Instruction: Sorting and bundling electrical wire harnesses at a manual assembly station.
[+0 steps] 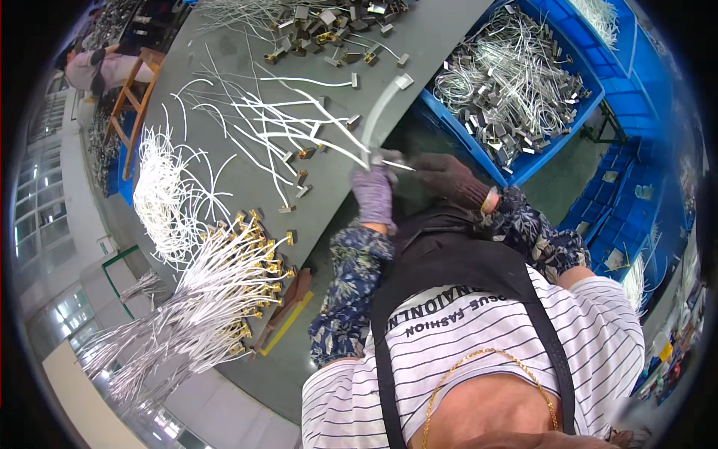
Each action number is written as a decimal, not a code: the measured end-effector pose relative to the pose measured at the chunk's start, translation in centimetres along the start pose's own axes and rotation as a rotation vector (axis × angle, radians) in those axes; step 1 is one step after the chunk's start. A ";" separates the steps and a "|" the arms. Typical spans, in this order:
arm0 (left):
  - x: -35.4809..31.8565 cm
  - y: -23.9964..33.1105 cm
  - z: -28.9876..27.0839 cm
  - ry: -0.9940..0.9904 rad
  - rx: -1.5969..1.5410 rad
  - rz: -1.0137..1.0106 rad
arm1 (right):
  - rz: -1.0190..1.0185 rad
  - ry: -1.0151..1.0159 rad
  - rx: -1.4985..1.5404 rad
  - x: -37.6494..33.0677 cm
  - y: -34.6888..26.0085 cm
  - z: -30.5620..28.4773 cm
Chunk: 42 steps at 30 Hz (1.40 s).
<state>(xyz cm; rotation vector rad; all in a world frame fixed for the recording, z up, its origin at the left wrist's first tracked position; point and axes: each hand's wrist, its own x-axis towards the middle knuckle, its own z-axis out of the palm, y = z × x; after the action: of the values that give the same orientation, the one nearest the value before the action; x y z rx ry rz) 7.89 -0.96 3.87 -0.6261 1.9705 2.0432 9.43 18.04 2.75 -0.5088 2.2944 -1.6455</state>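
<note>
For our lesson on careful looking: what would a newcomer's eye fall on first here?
Probably the big spray of white wires with gold-coloured ends at lower left. Next, perhaps, the blue crate at upper right, heaped with silvery wires. Between them, near the centre, the gloved left hand grips white wire beside the gloved right hand.

Looks down from the wearer's head, through the left one of two side-by-side fisheye lenses. Faces steeply downward and a little forward, near enough to fill the lower middle with striped shirt (479,329). Sets left hand (374,191) and right hand (452,179) just above centre, at close range. Takes in grey table (430,45) toward the left and blue crate (557,132) at upper right. Bends straight edges toward a dark round rim, reaching, apparently, to a windowed wall (78,179) at far left.
</note>
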 end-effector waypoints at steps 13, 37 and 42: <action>2.6 3.5 -2.4 0.233 -0.054 0.080 | -0.217 0.152 -0.236 -1.0 2.3 1.1; 9.1 7.3 -12.9 0.271 -0.421 -0.025 | 0.223 0.506 -0.670 19.7 1.7 -6.2; 7.4 6.3 -9.4 -0.222 -0.514 -0.149 | 0.406 0.294 0.085 15.7 0.3 -5.1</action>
<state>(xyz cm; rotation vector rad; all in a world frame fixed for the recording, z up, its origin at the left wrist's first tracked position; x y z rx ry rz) -0.13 -11.59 6.07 -0.5860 1.2410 2.4103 -6.87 15.69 3.88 0.2245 2.3085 -1.6824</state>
